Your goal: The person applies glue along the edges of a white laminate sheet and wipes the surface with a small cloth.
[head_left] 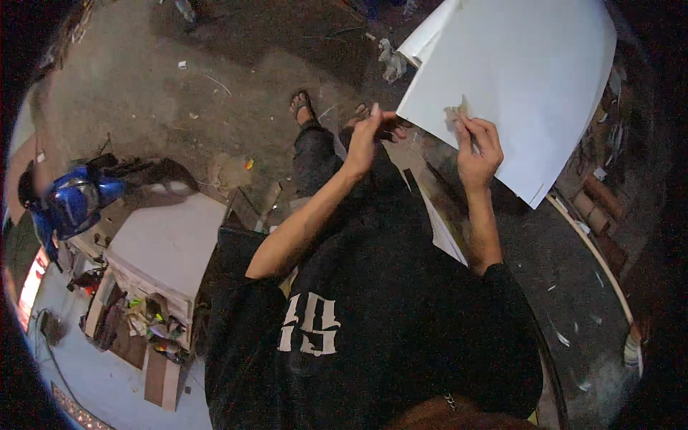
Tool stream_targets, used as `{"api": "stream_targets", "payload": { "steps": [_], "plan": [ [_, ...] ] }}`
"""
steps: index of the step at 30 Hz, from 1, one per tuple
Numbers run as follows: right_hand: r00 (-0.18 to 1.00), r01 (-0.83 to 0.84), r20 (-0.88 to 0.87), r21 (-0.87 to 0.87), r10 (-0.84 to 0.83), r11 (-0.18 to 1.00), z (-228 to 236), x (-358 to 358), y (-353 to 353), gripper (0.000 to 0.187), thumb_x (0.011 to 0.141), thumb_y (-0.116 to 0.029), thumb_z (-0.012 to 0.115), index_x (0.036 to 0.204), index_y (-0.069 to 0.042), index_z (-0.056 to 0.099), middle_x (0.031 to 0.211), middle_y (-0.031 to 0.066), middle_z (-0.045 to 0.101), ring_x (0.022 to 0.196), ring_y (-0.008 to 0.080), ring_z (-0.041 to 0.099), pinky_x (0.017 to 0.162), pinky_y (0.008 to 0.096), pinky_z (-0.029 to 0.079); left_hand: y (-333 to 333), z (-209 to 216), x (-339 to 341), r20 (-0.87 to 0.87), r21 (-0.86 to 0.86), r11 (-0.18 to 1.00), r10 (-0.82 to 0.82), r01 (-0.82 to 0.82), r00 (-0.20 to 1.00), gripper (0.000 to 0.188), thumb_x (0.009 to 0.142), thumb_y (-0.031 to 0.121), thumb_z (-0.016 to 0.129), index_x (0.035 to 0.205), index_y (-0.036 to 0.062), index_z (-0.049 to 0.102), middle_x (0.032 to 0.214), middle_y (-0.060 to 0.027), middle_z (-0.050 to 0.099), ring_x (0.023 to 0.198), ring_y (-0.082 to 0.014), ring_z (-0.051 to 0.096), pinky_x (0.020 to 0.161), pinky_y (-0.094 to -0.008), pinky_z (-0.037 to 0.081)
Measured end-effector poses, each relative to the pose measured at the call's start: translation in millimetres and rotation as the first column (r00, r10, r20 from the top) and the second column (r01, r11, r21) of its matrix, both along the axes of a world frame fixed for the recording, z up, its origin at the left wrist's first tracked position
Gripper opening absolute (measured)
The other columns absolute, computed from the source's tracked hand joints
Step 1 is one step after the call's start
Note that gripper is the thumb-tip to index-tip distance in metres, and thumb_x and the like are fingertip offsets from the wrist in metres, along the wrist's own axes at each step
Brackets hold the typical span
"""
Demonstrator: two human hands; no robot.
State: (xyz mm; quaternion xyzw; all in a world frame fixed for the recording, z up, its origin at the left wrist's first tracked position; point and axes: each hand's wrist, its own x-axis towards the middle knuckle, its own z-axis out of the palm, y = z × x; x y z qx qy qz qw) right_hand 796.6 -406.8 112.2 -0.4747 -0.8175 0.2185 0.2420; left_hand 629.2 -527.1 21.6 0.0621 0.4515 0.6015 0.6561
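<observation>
A large white sheet or panel (534,79) fills the upper right, its near-left corner close to my left hand. Between the thumb and fingertips of my right hand (479,154) is a small crumpled brownish scrap (453,115), held over the white surface near its lower edge. My left hand (373,135) is beside the panel's corner, thumb raised and fingers spread apart. I cannot tell whether its fingertips touch the corner. Under the panel's far left side, another white piece (428,37) shows.
A pale tabletop (168,233) stands at left, beside an open wooden box (154,315) of mixed small items. Behind it is a blue-and-black machine (79,201). Clear plastic (391,61) lies on the littered floor, and brown blocks (598,204) lie at right. My sandalled foot (302,109) shows ahead.
</observation>
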Motion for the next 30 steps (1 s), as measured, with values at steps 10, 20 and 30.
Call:
{"api": "stream_targets", "payload": {
  "steps": [10,20,30],
  "plan": [
    [0.988,-0.157,0.023,0.057,0.156,0.986,-28.5,-53.8,-4.6,0.019,0.075,0.000,0.077,0.090,-0.011,0.075,0.086,0.0064,0.065,0.078,0.0228,0.063,0.068,0.0311,0.051,2.7,14.1,-5.7,0.187,0.038,0.997,-0.080,0.074,0.979,0.084,0.102,0.063,0.017,0.121,-0.0035,0.063,0.108,-0.0098,0.069,0.085,-0.0154,0.062,0.077,-0.0297,0.047],
    [0.994,-0.028,0.110,0.050,0.023,0.998,-23.3,-87.3,15.2,0.010,0.076,-0.004,0.077,0.084,-0.008,0.072,0.086,0.0081,0.066,0.080,0.0261,0.063,0.072,0.0361,0.051,6.2,16.7,-21.9,0.226,0.067,0.976,-0.216,0.206,0.950,0.091,0.096,0.072,0.014,0.115,-0.0019,0.063,0.106,-0.0100,0.068,0.082,-0.0144,0.061,0.074,-0.0283,0.045],
    [1.000,0.004,0.007,0.083,-0.005,0.997,-23.4,-96.9,26.3,0.010,0.079,-0.002,0.076,0.087,0.000,0.072,0.085,0.0090,0.065,0.078,0.0187,0.062,0.069,0.0280,0.050,7.1,12.8,-33.5,0.327,0.177,0.912,-0.409,0.370,0.852,0.110,0.086,0.085,0.008,0.132,-0.0051,0.052,0.123,-0.0132,0.062,0.094,-0.0222,0.061,0.082,-0.0310,0.044]
  ]
}}
